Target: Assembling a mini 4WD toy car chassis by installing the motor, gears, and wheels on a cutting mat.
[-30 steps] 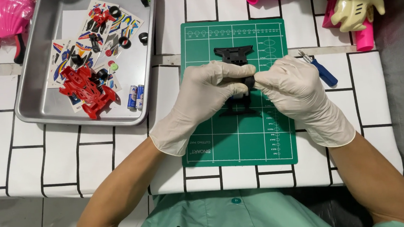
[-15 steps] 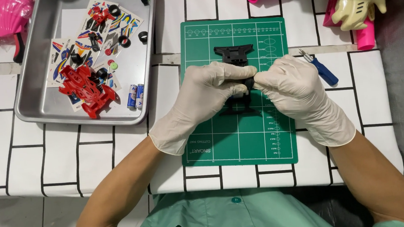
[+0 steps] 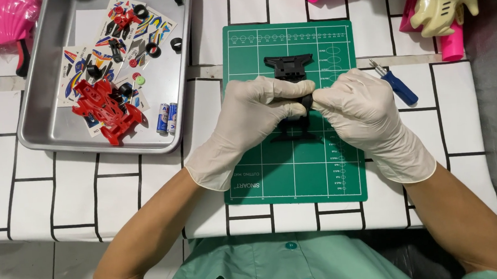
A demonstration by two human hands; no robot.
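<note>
Black plastic, the chassis [image 3: 289,67] sits between our hands over the green mat [image 3: 297,171] on the desk. Our left hand [image 3: 252,113] is closed over its middle; our right hand [image 3: 357,111] pinches a small black wheel [image 3: 306,101] at its side. We judge it light, stiff, with fragile tabs, best held by its flanks. Its long axis runs away from us.

White tabletop cover [image 3: 59,187] gridded with black lines, grey tiled floor [image 3: 13,278] below, lit evenly.
</note>
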